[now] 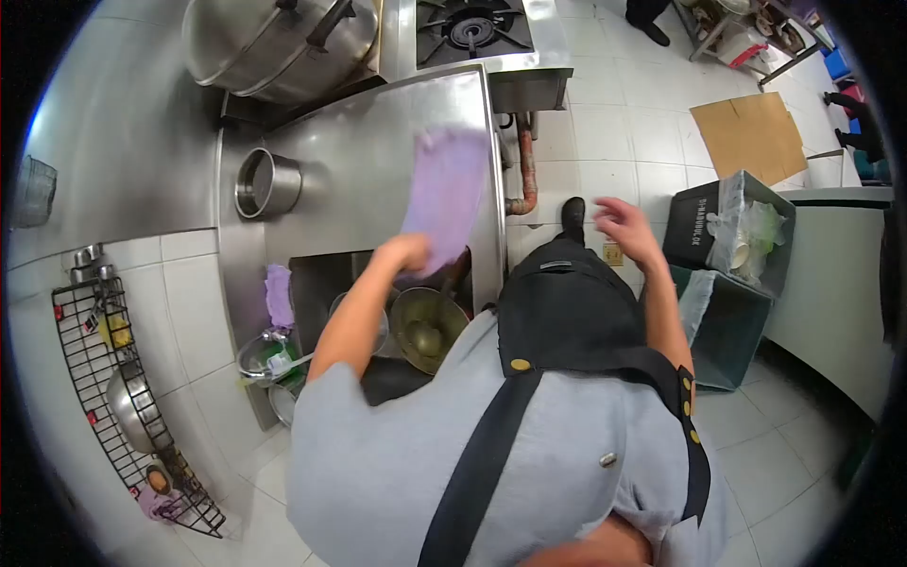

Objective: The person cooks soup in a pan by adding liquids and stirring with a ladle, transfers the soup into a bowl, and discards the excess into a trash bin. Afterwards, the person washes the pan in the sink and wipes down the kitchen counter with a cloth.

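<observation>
A purple cloth [447,194] is in my left hand [404,253], stretched out over the steel counter [359,142] and blurred by motion. The fingers of that hand are wrapped round its near end. Below it, a pan [427,326] with a ladle inside sits in the sink opening, beside my left forearm. My right hand [625,227] hangs over the floor near my leg, its fingers apart and nothing in it. A round steel pot [268,183] stands on the counter, left of the cloth.
A second purple cloth [279,295] lies by the sink. Large steel pots [283,47] and a gas burner [472,34] are beyond the counter. Bins [723,326] stand at the right, near cardboard [749,139] on the floor. A wire rack [123,397] hangs left.
</observation>
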